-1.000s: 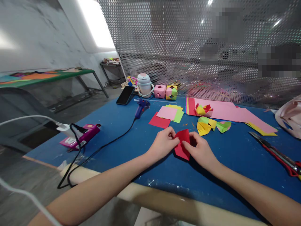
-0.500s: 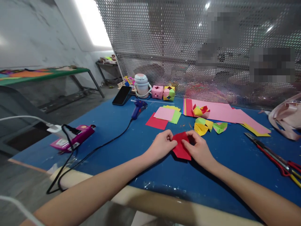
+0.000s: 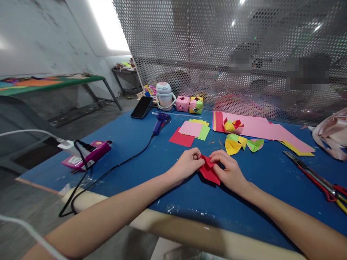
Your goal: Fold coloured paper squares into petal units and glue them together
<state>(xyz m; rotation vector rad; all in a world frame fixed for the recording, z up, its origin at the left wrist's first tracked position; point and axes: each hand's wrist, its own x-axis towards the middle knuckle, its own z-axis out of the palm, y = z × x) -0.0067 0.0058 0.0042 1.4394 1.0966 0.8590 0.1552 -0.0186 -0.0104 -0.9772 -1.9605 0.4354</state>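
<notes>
Between my hands is a red sheet of paper (image 3: pixel 210 174), partly folded, just above the blue table. My left hand (image 3: pixel 189 163) pinches its left corner between thumb and fingers. On the other side, my right hand (image 3: pixel 229 169) grips the upper right edge, where a flap bends over. The fingers cover part of the folds. Beyond them lie a red square (image 3: pixel 181 138), a pink square (image 3: pixel 190 129) and some green and yellow ones. Folded yellow-and-green paper pieces (image 3: pixel 233 145) and a red-and-yellow paper flower shape (image 3: pixel 233 126) are behind my right hand.
A blue glue gun (image 3: pixel 160 122) trails a black cable to a magenta power strip (image 3: pixel 86 157) at left. A phone (image 3: pixel 141 107), a flask (image 3: pixel 164 96) and folded paper cubes (image 3: pixel 183 103) stand at the back. A cutter knife (image 3: pixel 311 175) and scissors (image 3: pixel 340 196) lie at right.
The red paper's upper part has been bent over into a flap, and my right fingers have shifted slightly left along its top edge. My left hand keeps its pinch.
</notes>
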